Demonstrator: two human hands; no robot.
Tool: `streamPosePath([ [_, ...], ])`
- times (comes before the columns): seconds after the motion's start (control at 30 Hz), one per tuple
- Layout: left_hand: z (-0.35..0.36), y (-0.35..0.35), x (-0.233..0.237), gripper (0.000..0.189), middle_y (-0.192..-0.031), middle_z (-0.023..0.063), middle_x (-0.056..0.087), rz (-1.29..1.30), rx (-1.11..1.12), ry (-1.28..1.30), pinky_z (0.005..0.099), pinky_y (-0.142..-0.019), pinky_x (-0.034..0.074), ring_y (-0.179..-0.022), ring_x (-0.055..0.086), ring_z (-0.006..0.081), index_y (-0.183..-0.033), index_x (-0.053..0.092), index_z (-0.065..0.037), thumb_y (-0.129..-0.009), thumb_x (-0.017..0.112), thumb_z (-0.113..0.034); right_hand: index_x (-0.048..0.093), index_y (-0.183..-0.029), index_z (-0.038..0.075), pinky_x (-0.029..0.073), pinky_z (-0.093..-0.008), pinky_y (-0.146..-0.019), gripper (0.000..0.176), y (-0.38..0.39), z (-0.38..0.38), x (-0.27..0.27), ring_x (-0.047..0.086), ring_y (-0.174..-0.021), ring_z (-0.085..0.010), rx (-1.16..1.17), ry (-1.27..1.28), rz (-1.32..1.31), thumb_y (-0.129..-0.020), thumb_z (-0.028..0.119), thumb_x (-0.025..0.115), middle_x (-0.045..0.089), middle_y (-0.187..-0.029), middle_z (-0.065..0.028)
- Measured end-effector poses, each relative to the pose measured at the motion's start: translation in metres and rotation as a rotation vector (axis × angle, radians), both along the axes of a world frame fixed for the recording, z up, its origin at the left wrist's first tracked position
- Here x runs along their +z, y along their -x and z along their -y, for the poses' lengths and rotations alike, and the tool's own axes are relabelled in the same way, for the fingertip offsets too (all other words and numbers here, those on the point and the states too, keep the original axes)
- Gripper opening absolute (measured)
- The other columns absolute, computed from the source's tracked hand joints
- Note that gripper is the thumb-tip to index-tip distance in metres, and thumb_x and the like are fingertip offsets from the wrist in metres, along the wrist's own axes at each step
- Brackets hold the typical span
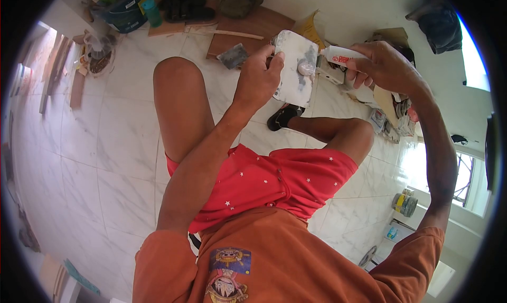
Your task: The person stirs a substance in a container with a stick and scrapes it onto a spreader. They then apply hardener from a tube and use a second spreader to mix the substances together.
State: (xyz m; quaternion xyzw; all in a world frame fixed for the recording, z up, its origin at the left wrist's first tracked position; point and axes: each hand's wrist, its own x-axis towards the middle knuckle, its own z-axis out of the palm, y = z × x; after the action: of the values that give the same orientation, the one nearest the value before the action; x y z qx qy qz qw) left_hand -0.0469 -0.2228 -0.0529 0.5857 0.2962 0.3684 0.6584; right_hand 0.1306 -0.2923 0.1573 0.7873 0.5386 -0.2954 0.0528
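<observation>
A white, grey-smeared board (296, 86) is gripped at its left edge by my left hand (259, 78), thumb on top. On the board's right part lies a round whitish lump (306, 67) with grey smears around it. My right hand (383, 65) is closed round a white tube with red print (340, 56). The tube's narrow end points left, just above and to the right of the lump, close to the board's right edge. No contact between tube and lump is visible.
Brown wooden boards (248, 28), a grey-bladed scraper (232, 56), black sandals (185, 7) and a blue bucket (127, 12) lie ahead on the tiled floor (127, 139). Papers and clutter (388, 110) line the right wall. Wood strips (53, 70) stand at the left.
</observation>
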Motion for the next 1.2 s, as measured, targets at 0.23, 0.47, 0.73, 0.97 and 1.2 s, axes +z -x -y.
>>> streamPosePath([
  [0.23, 0.001, 0.001, 0.0, 0.028, -0.068, 0.011, 0.06, 0.019, 0.007, -0.001, 0.0353, -0.062, 0.046, -0.061, 0.054, 0.0169, -0.093, 0.061, 0.004, -0.098, 0.055, -0.023, 0.063, -0.121, -0.004, 0.057, -0.0279, -0.065, 0.036, -0.002, -0.002, -0.003, 0.073, -0.073, -0.0145, 0.017, 0.038, 0.011, -0.097, 0.023, 0.059, 0.072, -0.084, -0.0087],
  [0.47, 0.002, 0.001, -0.002, 0.029, -0.069, 0.011, 0.061, 0.048, 0.01, 0.029, 0.0348, -0.062, 0.046, -0.063, 0.055, 0.0162, -0.094, 0.062, 0.005, -0.098, 0.055, -0.023, 0.063, -0.124, -0.004, 0.057, -0.0282, -0.066, 0.036, 0.0, -0.003, -0.004, 0.072, -0.073, -0.0148, -0.029, 0.049, 0.045, -0.099, 0.022, 0.06, 0.071, -0.084, -0.008],
  [0.73, 0.0, 0.003, 0.001, 0.03, -0.068, 0.01, 0.059, 0.044, -0.002, 0.036, 0.0342, -0.061, 0.045, -0.061, 0.053, 0.0146, -0.096, 0.062, 0.006, -0.098, 0.055, -0.024, 0.064, -0.122, -0.003, 0.057, -0.0281, -0.066, 0.033, -0.004, -0.006, -0.008, 0.072, -0.073, -0.0141, -0.011, 0.054, 0.028, -0.099, 0.021, 0.059, 0.071, -0.084, -0.007],
  [0.97, 0.0, 0.005, 0.004, 0.03, -0.069, 0.0083, 0.06, 0.058, -0.013, 0.045, 0.0334, -0.061, 0.045, -0.061, 0.053, 0.0133, -0.097, 0.062, 0.006, -0.099, 0.054, -0.022, 0.064, -0.121, -0.003, 0.057, -0.0276, -0.066, 0.032, -0.003, -0.009, -0.009, 0.072, -0.072, -0.0132, 0.002, 0.062, 0.049, -0.1, 0.02, 0.059, 0.07, -0.083, -0.0058],
  [1.2, 0.0, 0.003, -0.001, 0.029, -0.07, 0.0077, 0.061, 0.095, -0.01, 0.061, 0.0327, -0.061, 0.046, -0.062, 0.054, 0.0125, -0.099, 0.063, 0.006, -0.099, 0.054, -0.022, 0.064, -0.121, -0.003, 0.057, -0.0272, -0.066, 0.032, -0.001, -0.01, -0.011, 0.071, -0.072, -0.0121, 0.01, 0.049, 0.067, -0.098, 0.02, 0.06, 0.07, -0.081, -0.0049],
])
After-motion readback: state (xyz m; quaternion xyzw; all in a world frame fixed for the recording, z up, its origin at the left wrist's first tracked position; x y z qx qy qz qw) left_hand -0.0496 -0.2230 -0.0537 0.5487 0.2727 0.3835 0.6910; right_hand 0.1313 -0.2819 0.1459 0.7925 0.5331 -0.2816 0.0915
